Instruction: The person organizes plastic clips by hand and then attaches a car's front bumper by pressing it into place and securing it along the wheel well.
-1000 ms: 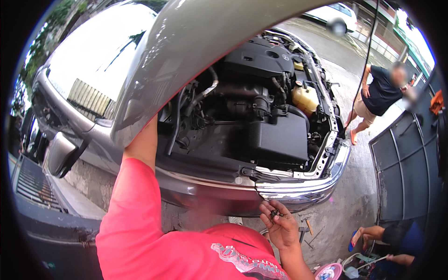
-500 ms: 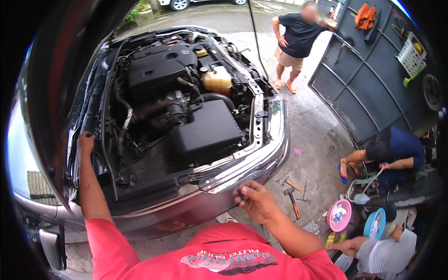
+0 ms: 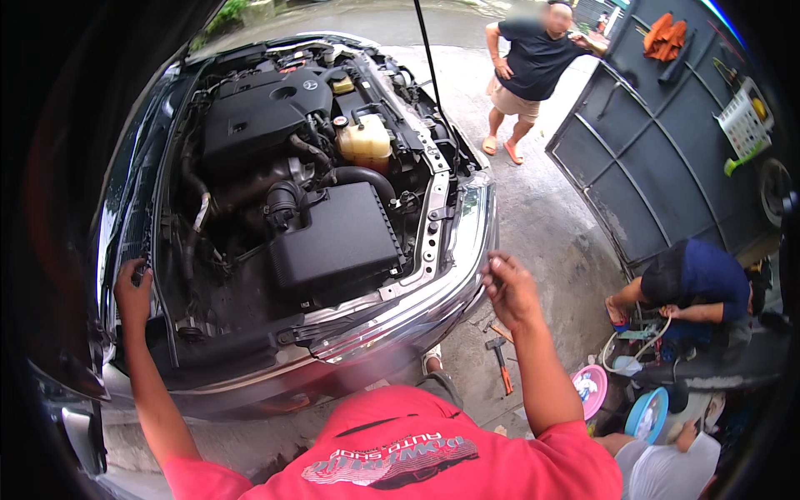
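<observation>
My left hand (image 3: 133, 283) is at the windshield-side edge of the open engine bay, its fingers curled around something dark that I cannot make out, beside a long black strip (image 3: 167, 325). My right hand (image 3: 510, 287) is raised by the front corner of the chrome-trimmed bumper (image 3: 450, 308), fingers bent around something small and dark. Between my arms lie the black engine cover (image 3: 258, 125), the air box (image 3: 325, 237) and a translucent reservoir (image 3: 362, 142).
A person (image 3: 529, 75) stands by a grey metal gate (image 3: 650, 150). Two others crouch at the lower right, one in blue (image 3: 708, 279), one in light grey (image 3: 675, 467), near pink (image 3: 596, 383) and blue (image 3: 654, 408) basins. Hammers (image 3: 502, 362) lie on the concrete.
My view has swung out from under the raised hood to the engine bay. My right hand has risen toward the bumper's front corner; my left arm, first hidden by the hood, now shows.
</observation>
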Motion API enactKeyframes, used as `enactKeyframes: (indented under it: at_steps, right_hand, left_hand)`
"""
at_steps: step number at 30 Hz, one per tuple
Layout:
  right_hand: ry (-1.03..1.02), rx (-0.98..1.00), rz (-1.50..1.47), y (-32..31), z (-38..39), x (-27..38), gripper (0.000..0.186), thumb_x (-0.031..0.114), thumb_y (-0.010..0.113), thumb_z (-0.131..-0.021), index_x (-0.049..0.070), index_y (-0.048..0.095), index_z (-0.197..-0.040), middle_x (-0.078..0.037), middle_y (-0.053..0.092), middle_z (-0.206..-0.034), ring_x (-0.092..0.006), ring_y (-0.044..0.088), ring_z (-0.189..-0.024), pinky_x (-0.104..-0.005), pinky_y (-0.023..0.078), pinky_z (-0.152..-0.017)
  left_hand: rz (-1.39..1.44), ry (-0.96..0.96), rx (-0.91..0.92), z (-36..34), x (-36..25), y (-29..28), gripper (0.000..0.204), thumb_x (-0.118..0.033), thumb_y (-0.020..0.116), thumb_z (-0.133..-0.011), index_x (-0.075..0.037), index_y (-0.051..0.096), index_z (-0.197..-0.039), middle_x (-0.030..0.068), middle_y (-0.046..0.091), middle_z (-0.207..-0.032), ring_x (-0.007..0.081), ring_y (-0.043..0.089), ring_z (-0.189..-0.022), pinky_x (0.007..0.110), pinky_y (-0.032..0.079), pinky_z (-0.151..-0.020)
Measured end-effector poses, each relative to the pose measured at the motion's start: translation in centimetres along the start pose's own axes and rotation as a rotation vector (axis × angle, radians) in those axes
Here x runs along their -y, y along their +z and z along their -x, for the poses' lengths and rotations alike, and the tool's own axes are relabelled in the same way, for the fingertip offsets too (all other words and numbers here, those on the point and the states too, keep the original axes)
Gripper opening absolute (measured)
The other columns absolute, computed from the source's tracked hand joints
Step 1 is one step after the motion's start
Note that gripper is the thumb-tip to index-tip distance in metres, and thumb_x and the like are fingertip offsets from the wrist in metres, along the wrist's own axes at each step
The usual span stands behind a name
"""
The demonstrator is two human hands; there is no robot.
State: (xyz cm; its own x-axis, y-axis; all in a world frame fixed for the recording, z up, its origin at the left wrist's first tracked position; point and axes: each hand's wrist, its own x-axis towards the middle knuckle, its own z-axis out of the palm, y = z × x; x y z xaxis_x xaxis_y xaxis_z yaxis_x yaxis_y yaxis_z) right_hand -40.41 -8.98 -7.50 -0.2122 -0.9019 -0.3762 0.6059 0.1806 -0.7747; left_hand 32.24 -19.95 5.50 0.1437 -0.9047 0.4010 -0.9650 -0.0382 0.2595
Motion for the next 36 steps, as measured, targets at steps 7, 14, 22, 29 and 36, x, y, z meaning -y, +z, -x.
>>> enactKeyframes:
  at_steps: [7,14,22,29,36]
  right_hand:
    - [-0.003,0.003,0.103,-3.6,-19.5,5.9,0.022,0.014,0.068,-0.102,0.0,0.067,-0.118,-0.005,0.068,-0.094,-0.0116,0.06,-0.075,-0.0224,0.046,-0.061]
    - [0.162,0.177,0.13,-0.2,-25.3,4.4,0.017,0.015,0.067,-0.102,0.003,0.067,-0.114,-0.003,0.066,-0.087,-0.0112,0.059,-0.073,-0.0224,0.043,-0.06]
    - [0.083,1.201,0.861,16.9,-5.8,-4.5,0.022,0.022,0.075,-0.099,0.002,0.079,-0.107,-0.005,0.072,-0.076,-0.0129,0.06,-0.061,-0.0313,0.047,-0.059]
    - [0.109,1.299,0.873,22.6,0.4,-6.4,0.025,0.022,0.071,-0.102,0.002,0.077,-0.116,-0.011,0.079,-0.101,-0.0119,0.068,-0.095,-0.0323,0.054,-0.088]
    - [0.271,0.873,0.749,20.4,-0.2,-6.9,0.024,0.015,0.061,-0.107,-0.003,0.074,-0.115,0.006,0.053,-0.069,-0.0045,0.041,-0.057,-0.023,0.031,-0.052]
  left_hand:
    - [0.02,-0.106,0.043,12.6,-7.2,-2.1,0.026,-0.004,0.073,-0.093,0.001,0.071,-0.119,0.0144,0.069,-0.12,0.0265,0.067,-0.105,0.035,0.052,-0.092]
    - [0.399,-0.651,-0.053,22.7,-16.3,-2.2,0.027,-0.015,0.072,-0.1,-0.003,0.073,-0.124,0.0059,0.073,-0.114,0.0138,0.068,-0.097,0.029,0.053,-0.082]
    - [1.938,-1.246,0.557,25.4,-31.3,8.8,0.052,-0.052,0.049,-0.111,-0.007,0.069,-0.128,0.0079,0.076,-0.113,0.0238,0.072,-0.106,0.039,0.056,-0.088]
    - [1.963,-1.245,0.495,23.7,-28.0,6.0,0.029,-0.035,0.057,-0.109,-0.01,0.065,-0.12,-0.0003,0.061,-0.092,0.0121,0.06,-0.081,0.023,0.047,-0.063]
    - [0.527,-0.531,-0.041,12.8,-11.1,-2.5,0.021,-0.02,0.07,-0.1,-0.003,0.063,-0.111,0.0112,0.069,-0.097,0.0227,0.067,-0.077,0.037,0.053,-0.063]
